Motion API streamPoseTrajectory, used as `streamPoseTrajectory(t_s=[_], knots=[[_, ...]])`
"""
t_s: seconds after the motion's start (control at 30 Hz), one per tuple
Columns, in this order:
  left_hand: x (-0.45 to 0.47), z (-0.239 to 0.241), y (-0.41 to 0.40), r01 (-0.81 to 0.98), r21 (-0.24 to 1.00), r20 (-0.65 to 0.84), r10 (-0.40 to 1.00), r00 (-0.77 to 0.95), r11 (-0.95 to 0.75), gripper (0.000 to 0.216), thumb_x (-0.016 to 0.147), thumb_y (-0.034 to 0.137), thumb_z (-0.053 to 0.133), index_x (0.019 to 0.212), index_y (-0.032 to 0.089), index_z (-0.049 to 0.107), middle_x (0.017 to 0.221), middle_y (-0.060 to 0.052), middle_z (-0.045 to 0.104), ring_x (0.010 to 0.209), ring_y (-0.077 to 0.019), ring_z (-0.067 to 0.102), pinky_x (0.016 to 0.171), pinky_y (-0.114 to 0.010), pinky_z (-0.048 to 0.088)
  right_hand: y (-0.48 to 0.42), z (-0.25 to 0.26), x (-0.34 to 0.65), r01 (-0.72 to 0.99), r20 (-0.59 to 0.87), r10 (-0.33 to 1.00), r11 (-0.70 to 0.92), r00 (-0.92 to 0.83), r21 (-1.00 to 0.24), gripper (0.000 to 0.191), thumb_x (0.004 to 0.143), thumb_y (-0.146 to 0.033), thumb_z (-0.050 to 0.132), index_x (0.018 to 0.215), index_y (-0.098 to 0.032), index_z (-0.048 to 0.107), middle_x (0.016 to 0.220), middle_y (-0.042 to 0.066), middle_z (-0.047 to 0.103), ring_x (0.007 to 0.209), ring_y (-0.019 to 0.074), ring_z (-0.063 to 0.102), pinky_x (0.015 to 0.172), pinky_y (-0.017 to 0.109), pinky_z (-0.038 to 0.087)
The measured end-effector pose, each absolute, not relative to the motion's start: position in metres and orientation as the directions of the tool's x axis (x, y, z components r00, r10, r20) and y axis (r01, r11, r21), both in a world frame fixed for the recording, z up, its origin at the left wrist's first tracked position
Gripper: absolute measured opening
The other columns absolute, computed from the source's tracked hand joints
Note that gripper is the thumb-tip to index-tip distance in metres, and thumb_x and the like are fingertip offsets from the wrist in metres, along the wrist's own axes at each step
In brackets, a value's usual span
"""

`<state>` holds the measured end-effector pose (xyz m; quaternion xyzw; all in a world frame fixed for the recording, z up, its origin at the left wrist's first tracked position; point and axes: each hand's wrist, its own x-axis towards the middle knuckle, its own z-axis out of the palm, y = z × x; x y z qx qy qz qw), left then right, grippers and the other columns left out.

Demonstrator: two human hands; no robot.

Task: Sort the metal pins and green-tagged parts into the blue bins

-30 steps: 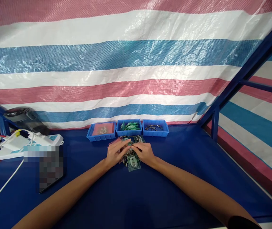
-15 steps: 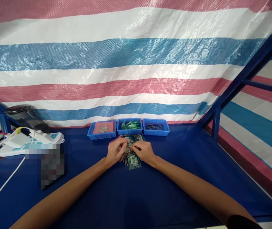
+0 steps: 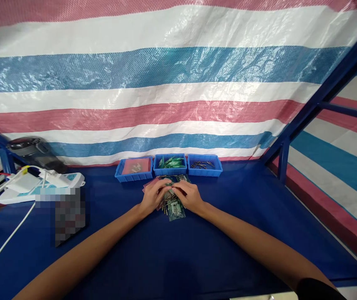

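Observation:
Over a small pile at mid-table, my left hand (image 3: 154, 196) and my right hand (image 3: 189, 196) meet fingertip to fingertip. Both are closed in a pinch, and what lies between the fingers is too small and covered to make out. Beneath them are thin metal pins or bits (image 3: 165, 207) in brassy and dark tones. A small clear green-tinted plastic bag (image 3: 176, 210) with light-coloured pieces inside lies at the near side of the pile. Pinkish plastic (image 3: 148, 185) shows beside my left hand, and more greenish bags lie partly hidden behind my fingers.
Behind the pile stand three blue bins: one with a pink bag and metal pieces (image 3: 134, 167), one with green bags (image 3: 171, 162), one with dark thin bits (image 3: 202, 165). At left are a power strip (image 3: 76, 180), white cables, a dark bottle (image 3: 36, 154) and a blurred-out object (image 3: 70, 218).
My fingertips have drawn closer together, and the greenish bit seen between them earlier is now mostly covered. The pile and bins stay as they were; the view has shifted slightly.

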<state>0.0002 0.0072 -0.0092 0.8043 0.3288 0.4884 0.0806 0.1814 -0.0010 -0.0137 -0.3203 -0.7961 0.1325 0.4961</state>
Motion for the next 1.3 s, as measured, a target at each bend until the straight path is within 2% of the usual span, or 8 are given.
streamPoseTrajectory(t_s=[0.13, 0.33, 0.53, 0.8, 0.9, 1.03, 1.1, 1.3], knots=[[0.001, -0.005, 0.005, 0.472, 0.453, 0.719, 0.623, 0.309, -0.757, 0.019, 0.087, 0.029, 0.056, 0.098, 0.016, 0.064, 0.078, -0.003, 0.072, 0.062, -0.0109, 0.066, 0.059, -0.018, 0.051, -0.002, -0.011, 0.182, 0.367, 0.689, 0.676, 0.730, -0.261, -0.577, 0.018, 0.092, -0.024, 0.045, 0.088, -0.017, 0.062, 0.073, 0.004, 0.062, 0.062, 0.0135, 0.055, 0.061, 0.025, 0.044], [0.005, 0.000, 0.006, 0.450, 0.411, 0.755, 0.573, 0.320, -0.793, 0.013, 0.086, 0.023, 0.058, 0.094, 0.017, 0.067, 0.084, -0.003, 0.072, 0.076, -0.0130, 0.068, 0.072, -0.021, 0.053, -0.004, -0.006, 0.183, 0.366, 0.660, 0.720, 0.686, -0.216, -0.629, 0.021, 0.093, -0.025, 0.043, 0.088, -0.017, 0.061, 0.075, 0.004, 0.063, 0.065, 0.0131, 0.056, 0.062, 0.024, 0.043], [0.001, -0.001, 0.004, 0.454, 0.398, 0.780, 0.554, 0.291, -0.798, 0.015, 0.087, 0.023, 0.056, 0.081, 0.016, 0.068, 0.072, -0.001, 0.071, 0.064, -0.0115, 0.066, 0.063, -0.019, 0.053, -0.003, -0.010, 0.183, 0.406, 0.637, 0.707, 0.703, -0.307, -0.585, 0.027, 0.094, -0.028, 0.041, 0.076, -0.017, 0.060, 0.063, 0.001, 0.058, 0.055, 0.0113, 0.051, 0.056, 0.023, 0.038], [0.001, -0.001, 0.003, 0.450, 0.361, 0.773, 0.532, 0.345, -0.817, 0.017, 0.087, 0.023, 0.056, 0.099, 0.019, 0.067, 0.087, -0.002, 0.073, 0.070, -0.0120, 0.069, 0.067, -0.020, 0.054, -0.004, -0.012, 0.182, 0.449, 0.610, 0.721, 0.687, -0.329, -0.571, 0.031, 0.094, -0.028, 0.040, 0.070, -0.017, 0.054, 0.058, -0.001, 0.050, 0.051, 0.0095, 0.044, 0.054, 0.022, 0.032], [0.001, 0.000, 0.001, 0.428, 0.433, 0.745, 0.582, 0.325, -0.793, 0.020, 0.091, 0.024, 0.049, 0.102, 0.019, 0.065, 0.089, -0.003, 0.073, 0.060, -0.0098, 0.066, 0.062, -0.020, 0.052, -0.003, -0.011, 0.182, 0.461, 0.600, 0.726, 0.683, -0.336, -0.567, 0.034, 0.094, -0.028, 0.040, 0.063, -0.017, 0.048, 0.054, -0.003, 0.044, 0.048, 0.0085, 0.040, 0.052, 0.022, 0.029], [0.000, 0.000, -0.002, 0.416, 0.593, 0.658, 0.712, 0.243, -0.690, 0.025, 0.094, 0.024, 0.041, 0.105, 0.018, 0.062, 0.067, 0.000, 0.067, 0.049, -0.0080, 0.058, 0.054, -0.018, 0.047, -0.003, -0.010, 0.182, 0.475, 0.604, 0.736, 0.668, -0.306, -0.573, 0.037, 0.093, -0.028, 0.041, 0.058, -0.018, 0.042, 0.050, -0.004, 0.036, 0.046, 0.0077, 0.036, 0.050, 0.022, 0.027], [-0.001, 0.000, -0.002, 0.423, 0.608, 0.636, 0.731, 0.246, -0.672, 0.025, 0.095, 0.025, 0.039, 0.101, 0.017, 0.062, 0.061, 0.001, 0.063, 0.047, -0.0081, 0.056, 0.053, -0.018, 0.045, -0.003, -0.010, 0.182, 0.475, 0.610, 0.736, 0.666, -0.294, -0.575, 0.038, 0.093, -0.029, 0.041, 0.057, -0.018, 0.042, 0.050, -0.005, 0.035, 0.045, 0.0077, 0.035, 0.050, 0.023, 0.027], [0.000, 0.001, 0.000, 0.481, 0.443, 0.717, 0.621, 0.316, -0.757, 0.028, 0.095, 0.025, 0.038, 0.101, 0.014, 0.062, 0.078, -0.005, 0.065, 0.067, -0.0119, 0.061, 0.062, -0.021, 0.047, -0.004, -0.009, 0.182, 0.465, 0.626, 0.726, 0.675, -0.284, -0.572, 0.039, 0.093, -0.030, 0.041, 0.056, -0.018, 0.043, 0.049, -0.004, 0.037, 0.045, 0.0085, 0.038, 0.049, 0.023, 0.028]])
